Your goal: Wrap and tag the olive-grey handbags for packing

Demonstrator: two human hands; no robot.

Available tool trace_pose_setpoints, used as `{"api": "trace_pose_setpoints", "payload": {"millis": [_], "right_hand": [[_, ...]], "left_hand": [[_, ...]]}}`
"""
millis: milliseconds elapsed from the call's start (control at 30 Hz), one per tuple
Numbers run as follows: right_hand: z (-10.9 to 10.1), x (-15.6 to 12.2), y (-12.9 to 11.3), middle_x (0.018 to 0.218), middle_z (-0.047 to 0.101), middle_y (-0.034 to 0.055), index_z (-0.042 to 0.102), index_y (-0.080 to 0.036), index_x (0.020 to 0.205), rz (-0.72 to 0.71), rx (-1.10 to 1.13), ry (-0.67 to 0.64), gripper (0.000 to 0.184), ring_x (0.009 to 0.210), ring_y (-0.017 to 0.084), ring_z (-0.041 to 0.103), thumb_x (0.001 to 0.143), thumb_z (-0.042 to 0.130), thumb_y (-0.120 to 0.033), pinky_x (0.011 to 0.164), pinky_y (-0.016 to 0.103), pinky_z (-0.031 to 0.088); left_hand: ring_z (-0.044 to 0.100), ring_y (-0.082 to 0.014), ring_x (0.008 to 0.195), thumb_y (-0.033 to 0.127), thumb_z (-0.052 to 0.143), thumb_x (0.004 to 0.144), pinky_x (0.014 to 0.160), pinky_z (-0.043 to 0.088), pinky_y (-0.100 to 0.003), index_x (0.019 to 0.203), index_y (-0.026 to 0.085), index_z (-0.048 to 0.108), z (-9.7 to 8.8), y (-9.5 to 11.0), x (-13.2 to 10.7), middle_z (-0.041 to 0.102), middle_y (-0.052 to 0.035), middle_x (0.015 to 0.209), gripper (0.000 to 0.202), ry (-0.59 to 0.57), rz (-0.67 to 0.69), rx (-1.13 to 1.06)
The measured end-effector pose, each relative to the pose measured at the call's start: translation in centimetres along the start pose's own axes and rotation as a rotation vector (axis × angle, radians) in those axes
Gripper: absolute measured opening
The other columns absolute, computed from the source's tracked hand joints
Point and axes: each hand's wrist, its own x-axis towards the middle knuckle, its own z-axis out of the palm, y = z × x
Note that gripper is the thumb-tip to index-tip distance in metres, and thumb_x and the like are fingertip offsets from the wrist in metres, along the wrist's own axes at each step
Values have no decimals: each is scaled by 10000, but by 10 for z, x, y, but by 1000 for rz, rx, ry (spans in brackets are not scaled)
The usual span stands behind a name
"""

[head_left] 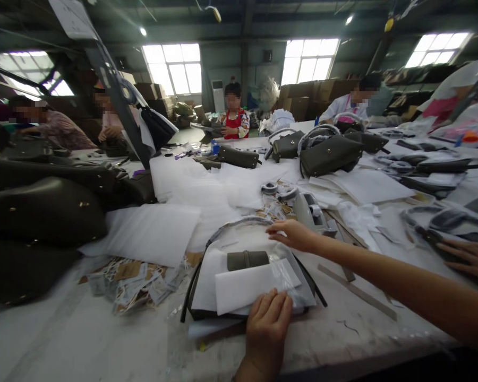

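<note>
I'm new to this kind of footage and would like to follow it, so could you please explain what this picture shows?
There is no machine here: you see a person's bare hands, through a camera worn on that person's head, looking forward and down. On the worktable lies a dark bag with white wrapping over it. The left hand rests at its near edge; the right hand is by the wrapped handle. Whether either has a firm grip, I cannot tell. Nearby are a heap of tags, a grey tape dispenser and more dark bags. The hand at the far right is another person's.
</note>
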Motion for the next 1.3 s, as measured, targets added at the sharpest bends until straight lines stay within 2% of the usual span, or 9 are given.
{"api": "trace_pose_setpoints", "payload": {"millis": [200,333,433,633,800,967,1067,1167,1300], "right_hand": [[34,-43,-22,1329,608,180,596,-152,1357,-15,164,-91,787,1262,351,519,739,760,-611,1103,474,348],[35,-18,-14,1206,682,134,686,-203,1243,109,173,-193,739,1146,349,589,642,822,-609,987,428,430],[34,2,-7,1014,754,64,776,-241,1030,199,202,-209,498,958,290,673,639,839,-543,799,322,483],[30,1,-5,793,768,11,805,-228,849,218,274,-60,172,768,190,700,810,734,-380,664,227,483],[42,-68,-41,1245,690,77,708,-205,1199,135,274,207,318,1179,230,608,975,540,-356,1056,337,422],[86,-133,-74,1494,484,85,419,-224,1494,-82,44,330,633,1398,289,414,912,645,-331,1168,499,311],[100,-136,-66,1515,457,69,358,-238,1522,-99,-104,379,643,1419,268,385,919,554,-129,1180,516,276],[95,-128,-48,1471,516,52,418,-258,1486,-73,-171,409,631,1384,256,440,904,459,-16,1183,538,249],[84,-130,-46,1447,541,69,500,-241,1428,-2,-153,463,567,1370,267,457,914,426,-13,1166,544,299]], "left_hand": [[688,-206,1045,212,396,1036,881,551,-343,1123,226,687,-3,1,3,749,-4,1105,304,-65,-21,-1],[678,-220,1068,200,433,1022,891,545,-364,1143,214,673,-5,1,2,742,-13,1129,269,-103,-2,8],[672,-228,1080,176,499,994,902,546,-382,1159,216,661,-5,0,0,734,-9,1150,235,-133,0,8],[671,-242,1075,151,606,934,901,559,-398,1160,221,657,-3,-4,-2,734,-8,1148,241,-132,16,-14],[646,-230,1117,163,589,941,949,559,-388,1177,231,652,-12,-2,6,721,-12,1177,253,-191,-26,-96],[584,-178,1222,167,545,959,1102,470,-363,1237,209,616,-42,-12,16,651,-21,1316,290,-383,53,-178],[485,-225,1348,191,534,974,1157,403,-494,1331,200,556,-68,-31,19,576,-30,1418,359,-392,214,24],[374,-301,1425,267,630,928,1149,369,-608,1458,191,418,-91,-53,23,437,-70,1530,575,-466,232,264],[380,-313,1418,242,644,916,1128,411,-583,1496,208,356,-100,-79,18,396,-72,1550,648,-536,198,370]]}}
